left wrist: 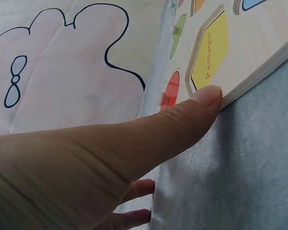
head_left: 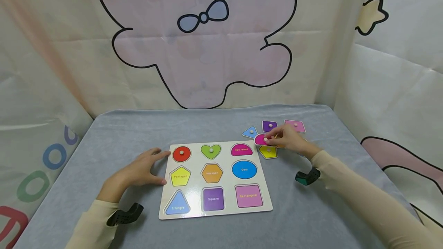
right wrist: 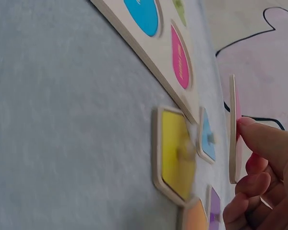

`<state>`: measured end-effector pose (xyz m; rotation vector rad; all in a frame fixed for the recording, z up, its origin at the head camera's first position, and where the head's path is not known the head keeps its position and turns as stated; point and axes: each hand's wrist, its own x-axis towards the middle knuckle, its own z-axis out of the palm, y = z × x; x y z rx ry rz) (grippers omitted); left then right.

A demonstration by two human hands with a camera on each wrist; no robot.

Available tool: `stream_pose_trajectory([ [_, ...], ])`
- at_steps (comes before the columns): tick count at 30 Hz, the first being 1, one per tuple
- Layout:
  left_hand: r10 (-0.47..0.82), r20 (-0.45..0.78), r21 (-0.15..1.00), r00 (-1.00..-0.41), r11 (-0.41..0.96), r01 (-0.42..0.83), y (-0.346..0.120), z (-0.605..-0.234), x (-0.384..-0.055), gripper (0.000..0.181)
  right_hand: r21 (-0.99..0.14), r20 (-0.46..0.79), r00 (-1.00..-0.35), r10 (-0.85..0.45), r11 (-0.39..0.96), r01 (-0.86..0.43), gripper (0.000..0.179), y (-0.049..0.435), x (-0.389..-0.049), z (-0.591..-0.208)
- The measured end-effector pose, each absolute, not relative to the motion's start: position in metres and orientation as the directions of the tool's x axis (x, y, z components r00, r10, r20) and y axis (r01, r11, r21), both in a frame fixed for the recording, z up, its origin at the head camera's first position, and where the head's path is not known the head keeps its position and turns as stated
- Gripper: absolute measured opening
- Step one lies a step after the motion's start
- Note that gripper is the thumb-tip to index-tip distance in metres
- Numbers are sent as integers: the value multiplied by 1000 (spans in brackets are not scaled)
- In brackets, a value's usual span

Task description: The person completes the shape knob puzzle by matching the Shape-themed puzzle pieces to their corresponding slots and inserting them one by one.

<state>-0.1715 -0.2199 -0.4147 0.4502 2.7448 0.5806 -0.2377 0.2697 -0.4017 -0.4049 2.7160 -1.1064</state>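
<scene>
My right hand (head_left: 285, 138) pinches a magenta half-round puzzle piece (head_left: 259, 140) between thumb and fingers. The right wrist view shows that piece edge-on, raised off the table. A white wooden puzzle board (head_left: 196, 199) lies flat, with labelled coloured shape recesses. My left hand (head_left: 138, 170) touches the board's left edge, thumb near the pentagon recess (head_left: 180, 176) and index finger higher up. A knobbed red circle (head_left: 181, 154) and a knobbed green heart (head_left: 210, 151) sit in the top row. The half-round recess (head_left: 242, 149) shows its printed label.
Beyond the board's upper right corner lie a blue triangle (head_left: 250, 131), purple square (head_left: 269, 126), pink rectangle (head_left: 295, 126) and yellow pentagon (head_left: 268, 153). An orange piece (right wrist: 194, 218) is mostly hidden by my right hand in the head view. Grey cloth (head_left: 138, 126) covers the table.
</scene>
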Motion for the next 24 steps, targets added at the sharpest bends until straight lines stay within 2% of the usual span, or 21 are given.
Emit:
stream_pose_trajectory([
  [24, 355, -224, 428, -907, 872, 236, -220, -417, -174, 96, -751, -60, -914, -402, 622, -224, 21, 226, -238, -421],
])
